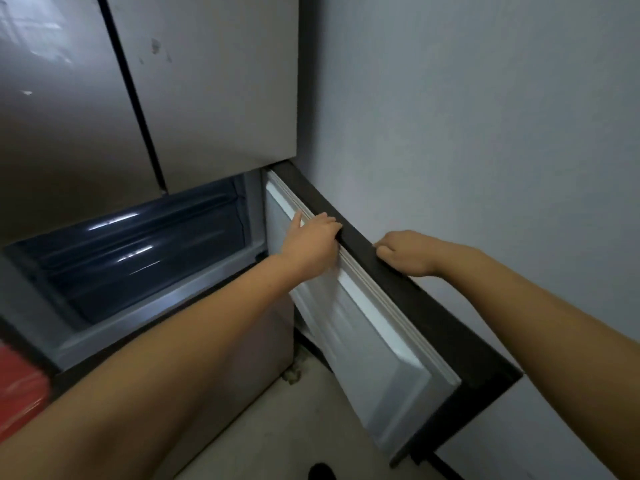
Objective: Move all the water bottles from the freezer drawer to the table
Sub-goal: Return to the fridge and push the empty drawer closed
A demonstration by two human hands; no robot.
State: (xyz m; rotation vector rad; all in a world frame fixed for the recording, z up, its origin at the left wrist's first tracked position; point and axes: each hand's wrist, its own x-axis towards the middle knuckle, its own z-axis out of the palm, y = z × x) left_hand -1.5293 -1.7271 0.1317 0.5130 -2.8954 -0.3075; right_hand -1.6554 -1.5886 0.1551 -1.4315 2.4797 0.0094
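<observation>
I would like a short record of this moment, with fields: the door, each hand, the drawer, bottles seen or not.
door: lower freezer door swung open toward the wall, white inner liner facing the camera
left hand: left hand grips the door's top edge, fingers curled over it
right hand: right hand grips the dark top edge further along
drawer: dark translucent freezer drawer in the open compartment, front closed to view
bottles: none visible
other: red object at lower left, blurred

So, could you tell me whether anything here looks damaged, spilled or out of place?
Only small things: grey smudges mark the beige upper fridge door, and debris sits on the floor by the fridge's base. No bottles are visible.
</observation>
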